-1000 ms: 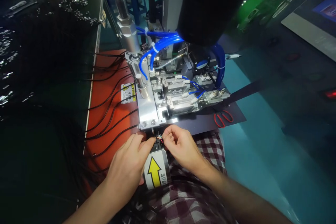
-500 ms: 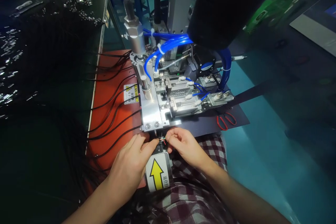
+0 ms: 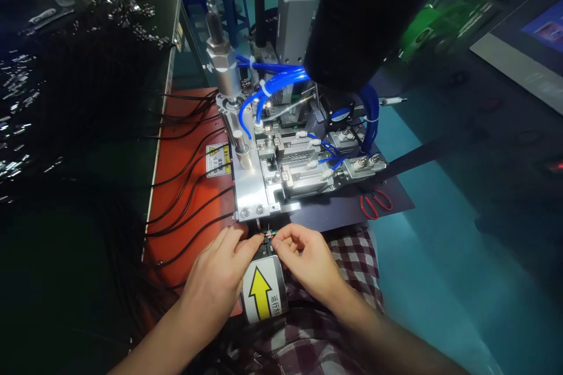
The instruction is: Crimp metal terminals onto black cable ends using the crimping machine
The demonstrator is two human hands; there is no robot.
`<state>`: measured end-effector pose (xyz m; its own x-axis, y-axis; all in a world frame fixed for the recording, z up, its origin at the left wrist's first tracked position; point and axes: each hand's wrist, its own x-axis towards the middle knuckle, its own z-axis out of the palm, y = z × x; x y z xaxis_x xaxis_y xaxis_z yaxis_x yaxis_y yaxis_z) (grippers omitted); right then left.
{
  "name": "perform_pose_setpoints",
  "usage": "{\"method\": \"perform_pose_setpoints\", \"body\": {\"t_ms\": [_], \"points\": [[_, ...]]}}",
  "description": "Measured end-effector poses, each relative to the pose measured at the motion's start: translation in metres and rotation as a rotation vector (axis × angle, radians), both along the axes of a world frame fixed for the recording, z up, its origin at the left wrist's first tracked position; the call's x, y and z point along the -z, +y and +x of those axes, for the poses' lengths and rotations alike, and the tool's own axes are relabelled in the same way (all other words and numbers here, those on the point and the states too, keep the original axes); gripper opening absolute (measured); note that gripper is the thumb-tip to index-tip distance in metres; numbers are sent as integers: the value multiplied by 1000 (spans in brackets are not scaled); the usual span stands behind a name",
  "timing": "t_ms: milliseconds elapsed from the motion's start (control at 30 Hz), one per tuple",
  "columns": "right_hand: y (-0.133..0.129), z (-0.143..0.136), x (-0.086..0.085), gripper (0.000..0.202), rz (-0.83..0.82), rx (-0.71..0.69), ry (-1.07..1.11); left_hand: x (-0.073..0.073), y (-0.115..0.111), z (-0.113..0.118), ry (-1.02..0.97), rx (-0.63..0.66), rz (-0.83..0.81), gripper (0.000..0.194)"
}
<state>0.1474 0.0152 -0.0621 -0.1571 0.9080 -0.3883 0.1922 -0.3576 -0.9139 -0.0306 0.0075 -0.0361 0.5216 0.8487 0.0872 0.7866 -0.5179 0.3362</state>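
Note:
My left hand [image 3: 217,263] lies at the front of the metal machine [image 3: 253,193], thumb and fingers closed at the end of a cable whose body is mostly hidden under the hand. Fine coloured wires [image 3: 270,234] fan out from that end between my two hands, just above a small black guide block [image 3: 264,249]. On the right side my right hand [image 3: 312,255] pinches the wires between thumb and forefinger. Their tips are too small to make out. Below the block a white label with a yellow arrow [image 3: 260,293] points toward the machine.
Several black cables [image 3: 191,179] run across the orange plate [image 3: 185,146] into the machine's left side. Blue air tubes [image 3: 281,77] arch over it. Red-handled scissors [image 3: 376,204] lie on the dark plate at right. A dark bundle of cables [image 3: 105,53] covers the left table.
My right hand has shifted slightly left, its fingertips nearer to my left thumb. The left hand stays almost in place. The whole view has shifted a little.

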Motion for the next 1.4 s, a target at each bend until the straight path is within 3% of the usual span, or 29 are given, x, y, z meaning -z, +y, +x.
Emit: {"method": "perform_pose_setpoints", "body": {"t_ms": [200, 367, 433, 600, 667, 933, 1200, 1267, 1400], "points": [[-2, 0, -14, 15, 368, -72, -438, 1, 0, -1, 10, -9, -5, 42], [-1, 3, -19, 16, 478, -125, -519, 2, 1, 0, 1, -4, 16, 38], [2, 4, -15, 15, 430, -111, -431, 1, 2, 1, -1, -4, 38, 36], [6, 4, 6, 15, -25, -13, 120, -1, 3, 3, 0, -19, 53, 35], [6, 5, 10, 18, -96, 27, 205, -1, 3, 4, 12, -24, 57, 35], [12, -3, 5, 20, 112, 66, 29, -3, 0, 5, 133, -43, 183, 29], [6, -9, 0, 13, 292, 82, -130, -12, -9, 15, 263, -40, 176, 36], [7, -7, 0, 13, 252, 100, -102, -13, -11, 17, 262, -36, 141, 39], [13, -5, 3, 16, -69, 131, 185, -11, -12, 18, 272, -39, 96, 41]]}}
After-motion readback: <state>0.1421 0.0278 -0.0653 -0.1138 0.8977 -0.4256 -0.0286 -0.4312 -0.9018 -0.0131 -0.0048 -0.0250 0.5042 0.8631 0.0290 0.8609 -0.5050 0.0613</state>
